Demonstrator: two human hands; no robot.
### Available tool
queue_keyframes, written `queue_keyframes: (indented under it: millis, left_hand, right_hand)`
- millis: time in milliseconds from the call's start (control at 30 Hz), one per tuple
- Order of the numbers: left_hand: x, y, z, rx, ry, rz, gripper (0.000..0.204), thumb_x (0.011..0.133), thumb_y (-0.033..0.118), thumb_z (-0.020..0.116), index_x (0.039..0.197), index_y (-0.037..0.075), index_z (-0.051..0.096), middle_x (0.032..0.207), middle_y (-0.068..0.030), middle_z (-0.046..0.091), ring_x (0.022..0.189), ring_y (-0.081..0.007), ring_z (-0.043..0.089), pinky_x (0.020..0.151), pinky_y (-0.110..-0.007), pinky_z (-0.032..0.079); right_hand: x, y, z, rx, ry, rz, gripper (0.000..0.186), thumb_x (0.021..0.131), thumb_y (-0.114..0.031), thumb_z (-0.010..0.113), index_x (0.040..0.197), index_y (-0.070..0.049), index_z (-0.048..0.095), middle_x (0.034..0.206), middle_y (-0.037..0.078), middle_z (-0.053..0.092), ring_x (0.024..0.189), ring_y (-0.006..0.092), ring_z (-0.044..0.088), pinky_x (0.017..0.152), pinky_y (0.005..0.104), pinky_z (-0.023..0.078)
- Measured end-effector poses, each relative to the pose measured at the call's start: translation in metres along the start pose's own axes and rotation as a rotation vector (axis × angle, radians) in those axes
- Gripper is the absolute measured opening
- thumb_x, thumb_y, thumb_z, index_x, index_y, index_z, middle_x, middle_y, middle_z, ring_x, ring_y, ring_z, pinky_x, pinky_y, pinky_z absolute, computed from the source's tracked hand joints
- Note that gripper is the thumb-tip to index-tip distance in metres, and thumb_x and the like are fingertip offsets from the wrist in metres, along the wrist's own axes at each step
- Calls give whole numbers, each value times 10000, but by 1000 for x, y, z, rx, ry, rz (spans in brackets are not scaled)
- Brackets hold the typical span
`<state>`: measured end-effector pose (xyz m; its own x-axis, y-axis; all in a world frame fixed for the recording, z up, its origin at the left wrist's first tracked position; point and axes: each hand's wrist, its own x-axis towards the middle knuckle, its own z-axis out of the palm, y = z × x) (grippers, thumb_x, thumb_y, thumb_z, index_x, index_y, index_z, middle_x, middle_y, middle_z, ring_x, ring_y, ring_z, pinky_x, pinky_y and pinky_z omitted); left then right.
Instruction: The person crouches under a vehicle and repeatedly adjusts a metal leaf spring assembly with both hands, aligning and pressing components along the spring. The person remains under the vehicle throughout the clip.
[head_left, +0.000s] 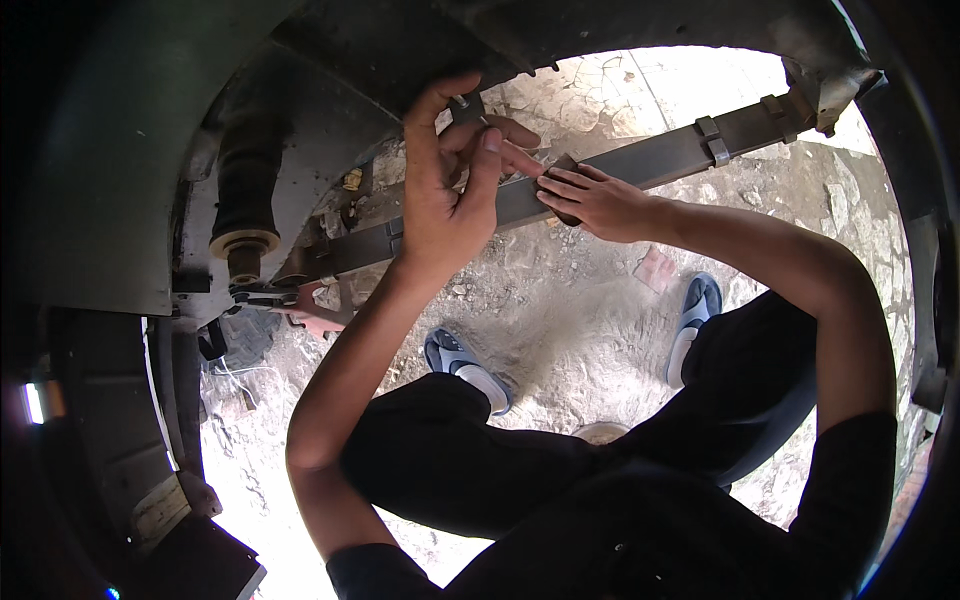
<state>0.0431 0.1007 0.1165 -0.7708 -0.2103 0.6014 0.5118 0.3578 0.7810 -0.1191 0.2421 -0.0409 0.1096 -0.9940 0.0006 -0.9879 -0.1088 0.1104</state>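
My left hand [450, 190] is raised against the dark underside, fingers curled near a small bracket [470, 108] with a bolt [460, 101]; what its thumb and fingers grip is hard to make out. Just right of it, my right hand [595, 205] has its fingers over a dark flat piece [562, 163] lying against a long grey metal beam [650, 160]. The beam runs diagonally behind both hands and carries metal clamps [712, 140].
Dark vehicle bodywork [330, 60] arches overhead and down the left side. A black cylindrical mount [248, 180] hangs at left above a linkage [265, 298]. Below are rough, dusty ground [560, 310], my sandalled feet [460, 360] and bent legs, with a pale round object [603, 433] between them.
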Motion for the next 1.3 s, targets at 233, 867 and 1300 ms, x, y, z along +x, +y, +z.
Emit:
queue_keyframes:
  millis: [233, 867, 1300]
  left_hand:
    - [-4, 0, -5, 69, -29, 17, 380, 967, -3, 418, 1309, 17, 254, 940, -173, 636, 754, -180, 670, 736, -288, 510]
    - [-6, -3, -12, 205, -115, 52, 412, 980, 30, 394, 1332, 25, 181, 1012, -228, 623, 780, -215, 677, 770, -311, 509]
    - [1, 7, -4, -18, -88, -37, 334, 983, 21, 382, 1284, 56, 242, 1045, -280, 612, 776, -232, 679, 761, -315, 521]
  right_hand:
    - [0, 11, 5, -45, 56, 120, 647, 904, -272, 519, 1463, -86, 252, 1513, 88, 255, 1401, 247, 236, 1138, 419, 238]
    - [20, 21, -36, 305, 225, 317, 542, 983, -253, 417, 1468, -111, 221, 1530, 112, 204, 1410, 249, 212, 1162, 425, 223]
    - [2, 11, -10, -55, -137, -45, 621, 914, -220, 478, 1468, -86, 233, 1527, 126, 219, 1409, 269, 233, 1118, 413, 293]
